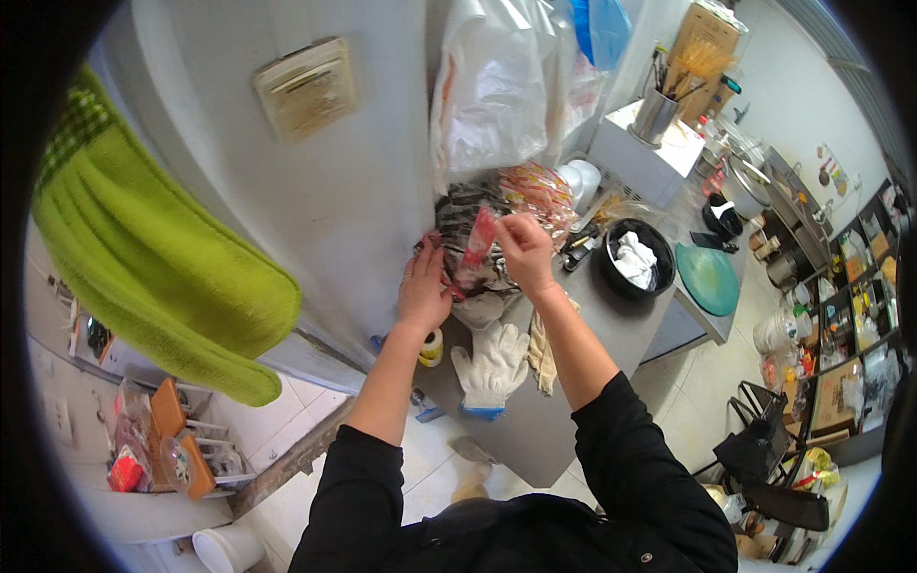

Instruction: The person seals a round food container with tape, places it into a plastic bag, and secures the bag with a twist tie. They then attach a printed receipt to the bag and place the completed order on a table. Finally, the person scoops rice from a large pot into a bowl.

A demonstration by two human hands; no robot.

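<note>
My right hand (525, 250) is closed in a pinch on the edge of a small red-and-clear plastic packet (479, 239), which hangs in front of a black-and-white striped plastic bag (460, 212). My left hand (423, 286) lies with its fingers stretched out against the left side of that bag. Red plastic shows around its fingertips. What the striped bag holds is hidden. Just below it, a white knitted work glove (494, 363) rests on the grey table, a second cream glove (543, 355) beside it. A small yellow-labelled jar (432, 349) stands near my left wrist.
Clear plastic bags (492, 91) hang on the wall above. To the right are a black bowl (638, 260) with white cloth in it and a green round board (707, 279). A green towel (172, 258) hangs at left. Red-and-yellow patterned packaging (537, 191) sits behind my right hand.
</note>
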